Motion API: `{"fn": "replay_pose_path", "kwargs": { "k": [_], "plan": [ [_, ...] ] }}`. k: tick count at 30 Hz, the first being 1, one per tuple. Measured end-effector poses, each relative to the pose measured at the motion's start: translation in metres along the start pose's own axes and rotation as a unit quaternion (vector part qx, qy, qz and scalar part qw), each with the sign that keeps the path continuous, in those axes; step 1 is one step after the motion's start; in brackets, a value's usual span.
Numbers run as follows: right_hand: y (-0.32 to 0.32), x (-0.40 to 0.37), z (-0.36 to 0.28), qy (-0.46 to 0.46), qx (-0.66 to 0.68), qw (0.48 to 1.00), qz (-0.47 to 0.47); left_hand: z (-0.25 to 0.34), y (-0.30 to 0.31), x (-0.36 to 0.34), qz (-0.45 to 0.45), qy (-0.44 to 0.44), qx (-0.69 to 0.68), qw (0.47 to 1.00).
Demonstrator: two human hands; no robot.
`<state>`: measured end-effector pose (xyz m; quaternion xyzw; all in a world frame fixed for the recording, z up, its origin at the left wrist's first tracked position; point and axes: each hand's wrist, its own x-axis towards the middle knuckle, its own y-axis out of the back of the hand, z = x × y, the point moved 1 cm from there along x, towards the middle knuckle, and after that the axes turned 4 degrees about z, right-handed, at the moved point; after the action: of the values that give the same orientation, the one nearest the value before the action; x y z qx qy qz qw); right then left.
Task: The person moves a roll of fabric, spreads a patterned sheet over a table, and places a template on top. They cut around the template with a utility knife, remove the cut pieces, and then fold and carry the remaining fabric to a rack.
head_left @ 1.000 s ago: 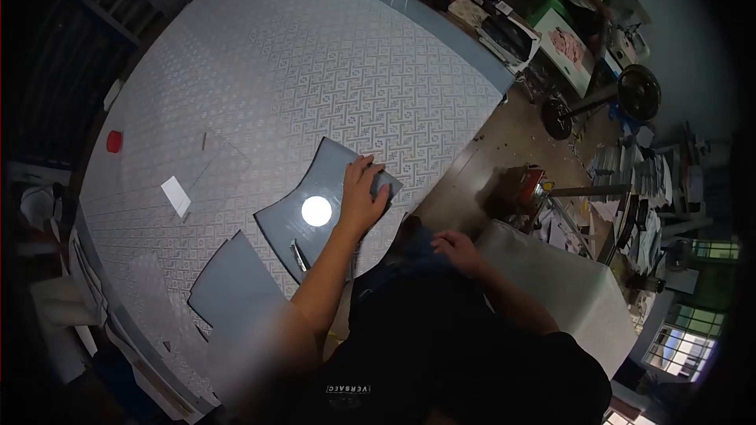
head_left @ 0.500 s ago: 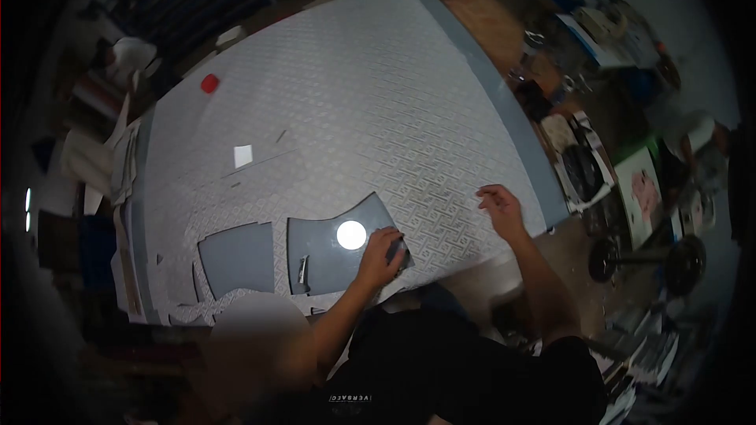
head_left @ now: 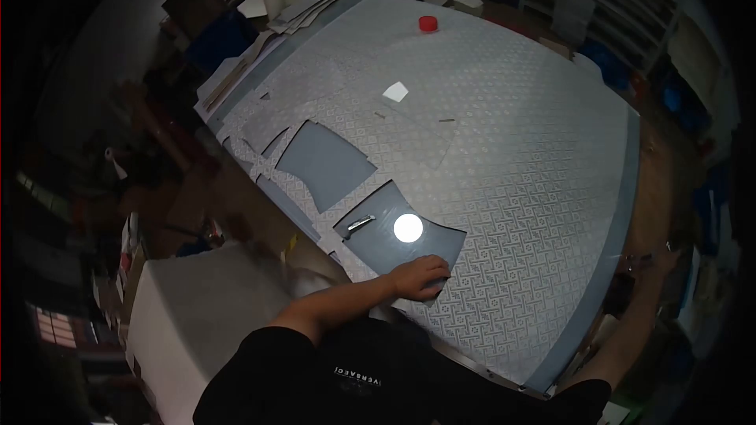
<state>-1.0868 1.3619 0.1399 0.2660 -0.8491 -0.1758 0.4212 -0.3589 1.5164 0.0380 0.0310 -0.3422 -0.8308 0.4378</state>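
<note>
A large pale sheet with a silvery geometric pattern (head_left: 520, 212) covers the table. It has curved cut-outs through which a smooth grey-blue surface (head_left: 327, 161) shows. My left hand (head_left: 421, 277) lies at the near corner of the closest cut-out, its fingers curled over a small dark thing mostly hidden beneath them. Beside it in that cut-out are a bright white round spot (head_left: 408, 228) and a slim shiny metal tool (head_left: 361, 223). Out past the table's right edge, my right hand (head_left: 664, 258) is dim and blurred, near metal scissors (head_left: 632, 262).
Farther back on the sheet are a red round object (head_left: 428, 24), a small white piece (head_left: 396, 93) and thin dark scraps (head_left: 446, 120). Stacked sheets (head_left: 307, 12) line the left end. A big white block-like object (head_left: 197, 323) stands at the near left, with shelves (head_left: 598, 0) behind.
The view has swung to the right. My right hand has gone from above the sheet to beyond the table's right edge. My left hand stays at the same cut-out corner.
</note>
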Motion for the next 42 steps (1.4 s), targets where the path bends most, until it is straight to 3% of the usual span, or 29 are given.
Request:
{"fn": "replay_pose_path", "kwargs": {
  "k": [2, 6, 11, 13, 16, 18, 19, 20, 21, 23, 24, 25, 26, 28, 31, 33, 36, 37, 39, 40, 42],
  "plan": [
    [-0.003, -0.008, -0.019, 0.017, 0.009, 1.0, -0.009, -0.001, 0.003, 0.004, 0.001, -0.037, 0.007, 0.999],
    [0.006, -0.005, -0.027, 0.035, 0.005, 0.999, -0.004, -0.001, -0.001, 0.001, 0.008, -0.006, 0.015, 1.0],
    [0.018, -0.013, -0.058, 0.057, -0.023, 0.996, 0.061, -0.005, -0.002, 0.002, 0.016, -0.022, -0.002, 1.0],
    [0.017, 0.029, 0.01, 0.06, -0.035, 0.993, 0.09, -0.004, -0.002, 0.003, 0.023, -0.023, 0.002, 0.999],
    [0.02, 0.005, -0.059, 0.056, -0.047, 0.991, 0.111, -0.001, 0.004, 0.001, 0.023, -0.025, -0.003, 0.999],
    [0.015, -0.009, -0.124, 0.156, 0.099, 0.982, 0.046, 0.0, 0.003, 0.001, 0.031, -0.029, -0.013, 0.999],
    [0.016, -0.028, -0.168, 0.16, 0.103, 0.981, 0.045, -0.003, 0.003, 0.003, 0.02, 0.045, -0.085, 0.995],
    [0.02, -0.056, -0.222, 0.132, 0.142, 0.98, -0.039, -0.006, 0.003, 0.003, 0.01, 0.117, -0.157, 0.981],
    [0.027, -0.083, -0.268, 0.105, 0.178, 0.971, -0.121, -0.005, 0.003, 0.005, 0.016, 0.113, -0.156, 0.981],
    [0.035, -0.134, -0.327, 0.112, 0.096, 0.953, -0.263, 0.0, 0.009, 0.008, 0.228, 0.124, -0.314, 0.913],
    [0.027, -0.172, -0.354, 0.088, 0.224, 0.916, -0.322, 0.014, 0.024, 0.001, 0.227, 0.116, -0.315, 0.914],
    [0.018, -0.214, -0.38, 0.063, 0.347, 0.861, -0.368, 0.039, 0.049, -0.012, 0.226, 0.053, -0.238, 0.943],
    [0.019, -0.25, -0.414, 0.053, 0.365, 0.85, -0.375, 0.059, 0.071, -0.025, 0.224, -0.015, -0.161, 0.961],
    [0.007, -0.321, -0.457, 0.068, 0.397, 0.838, -0.368, 0.076, 0.09, -0.058, 0.131, 0.008, -0.154, 0.979],
    [-0.002, -0.404, -0.512, 0.002, 0.462, 0.783, -0.417, 0.098, 0.103, -0.104, 0.146, -0.011, -0.173, 0.974],
    [-0.002, -0.44, -0.55, -0.023, 0.496, 0.773, -0.394, 0.096, 0.115, -0.132, 0.046, 0.172, -0.294, 0.939],
    [0.006, -0.486, -0.578, -0.191, 0.642, 0.575, -0.47, 0.067, 0.108, -0.17, 0.012, 0.186, -0.338, 0.923],
    [0.003, -0.495, -0.572, -0.195, 0.644, 0.58, -0.46, 0.073, 0.117, -0.174, 0.0, 0.185, -0.337, 0.923],
    [-0.01, -0.506, -0.556, -0.077, 0.561, 0.545, -0.618, 0.091, 0.139, -0.176, 0.021, 0.125, -0.393, 0.911],
    [-0.008, -0.502, -0.564, -0.075, 0.564, 0.551, -0.61, 0.086, 0.143, -0.178, 0.013, 0.12, -0.39, 0.913],
    [0.005, -0.491, -0.585, 0.034, 0.55, 0.585, -0.595, 0.075, 0.143, -0.182, -0.102, 0.114, -0.405, 0.902]
  ]
}}
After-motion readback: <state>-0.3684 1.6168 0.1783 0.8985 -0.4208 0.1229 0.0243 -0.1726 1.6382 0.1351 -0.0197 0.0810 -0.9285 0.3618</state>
